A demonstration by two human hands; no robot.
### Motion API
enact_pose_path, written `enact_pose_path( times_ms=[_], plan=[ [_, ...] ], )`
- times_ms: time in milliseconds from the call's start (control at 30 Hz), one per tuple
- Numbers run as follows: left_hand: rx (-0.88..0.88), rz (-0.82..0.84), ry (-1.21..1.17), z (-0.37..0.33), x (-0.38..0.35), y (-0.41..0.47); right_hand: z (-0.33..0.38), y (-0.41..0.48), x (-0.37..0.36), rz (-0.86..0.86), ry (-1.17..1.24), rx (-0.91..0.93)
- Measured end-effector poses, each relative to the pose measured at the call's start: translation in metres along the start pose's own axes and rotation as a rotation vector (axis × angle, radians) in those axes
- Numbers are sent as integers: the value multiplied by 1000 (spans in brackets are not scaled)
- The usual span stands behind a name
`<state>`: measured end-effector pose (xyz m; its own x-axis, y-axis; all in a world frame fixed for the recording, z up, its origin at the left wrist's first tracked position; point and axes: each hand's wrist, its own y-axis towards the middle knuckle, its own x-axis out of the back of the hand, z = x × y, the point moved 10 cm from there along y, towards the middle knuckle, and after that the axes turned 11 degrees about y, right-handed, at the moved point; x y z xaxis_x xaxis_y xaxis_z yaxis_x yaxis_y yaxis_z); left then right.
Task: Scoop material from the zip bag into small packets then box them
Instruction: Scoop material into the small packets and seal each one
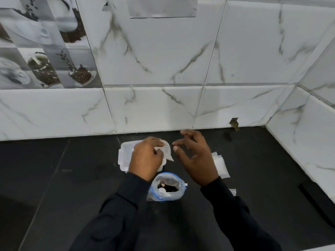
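I read the left hand as gripping one small white packet, fingers curled round it, directly above the clear plastic box. The box stands near the back edge of the black countertop, close to the tiled wall. The right hand hovers beside it with fingers spread and slack, holding nothing.

Handling: the packet looks light, thin and soft, so it will crumple under a hard squeeze. I would take it by its edges or top seam, not across the filled belly.

Containers:
- Box: lid off. The left hand covers most of the interior, so I cannot tell what it holds.
- Zip bag: stands open at the front of the work area, just nearer than the box. It holds dark material and what appears to be a white scoop.
- Stack of empty packets: lies flat under and to the right of the right hand.
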<state>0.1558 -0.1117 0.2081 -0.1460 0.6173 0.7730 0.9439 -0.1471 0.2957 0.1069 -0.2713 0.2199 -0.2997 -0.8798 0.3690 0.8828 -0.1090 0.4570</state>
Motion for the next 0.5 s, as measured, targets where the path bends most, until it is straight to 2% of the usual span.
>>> enact_pose_path(
  times_ms=[67,167,233,367,433,500],
  plan=[
    [54,42,-40,28,25,-1,-10,-2,-6,68,-14,-71],
    [110,215,-69,82,39,-16,-56,-24,-46,443,-240,-259],
    [159,352,-62,119,27,-36,-86,-45,-69,620,-389,-412],
    [220,638,-4,163,-56,-100,-135,-73,-97,780,-661,-664],
    [155,718,33,158,-97,-125,-148,-78,-110,837,-784,-677],
    [61,713,66,142,-121,-133,-154,-79,-116,849,-859,-665]
  ],
)
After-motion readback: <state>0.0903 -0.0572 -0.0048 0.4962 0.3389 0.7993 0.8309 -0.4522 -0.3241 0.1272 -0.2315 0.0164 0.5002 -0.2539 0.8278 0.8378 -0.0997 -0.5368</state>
